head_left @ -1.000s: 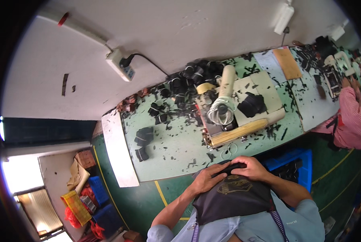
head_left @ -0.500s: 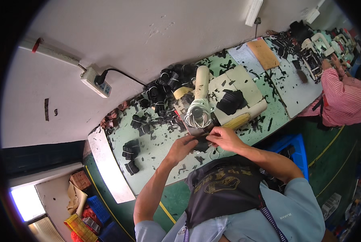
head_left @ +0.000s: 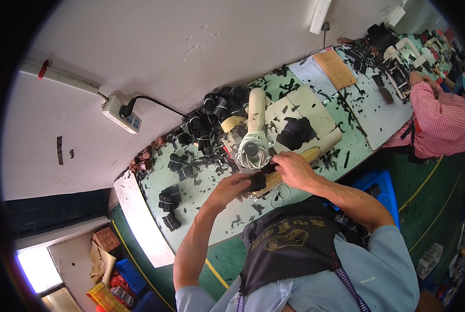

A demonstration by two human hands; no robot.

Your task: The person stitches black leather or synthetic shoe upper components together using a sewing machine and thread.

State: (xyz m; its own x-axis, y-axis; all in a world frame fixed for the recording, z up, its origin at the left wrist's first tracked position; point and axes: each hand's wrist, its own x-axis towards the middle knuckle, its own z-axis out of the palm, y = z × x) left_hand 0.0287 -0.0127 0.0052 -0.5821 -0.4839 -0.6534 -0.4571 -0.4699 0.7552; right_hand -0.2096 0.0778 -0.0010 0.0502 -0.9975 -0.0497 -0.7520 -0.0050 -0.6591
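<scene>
Pinching a matte black piece (head_left: pixel 257 181) by its left side, the left hand (head_left: pixel 229 189) is just in front of the white cord coil (head_left: pixel 244 156) in the head view. Right hand (head_left: pixel 293 169), front-right of the coil: fingers curled, can't tell if gripping. Piece looks light, kinda soft; I'd grab its edges.

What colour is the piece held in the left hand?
The piece is black, as the head view shows.

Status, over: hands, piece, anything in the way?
Left hand holding black piece. Right hand close by, grip unclear. White coil just beyond, possibly in the way.
</scene>
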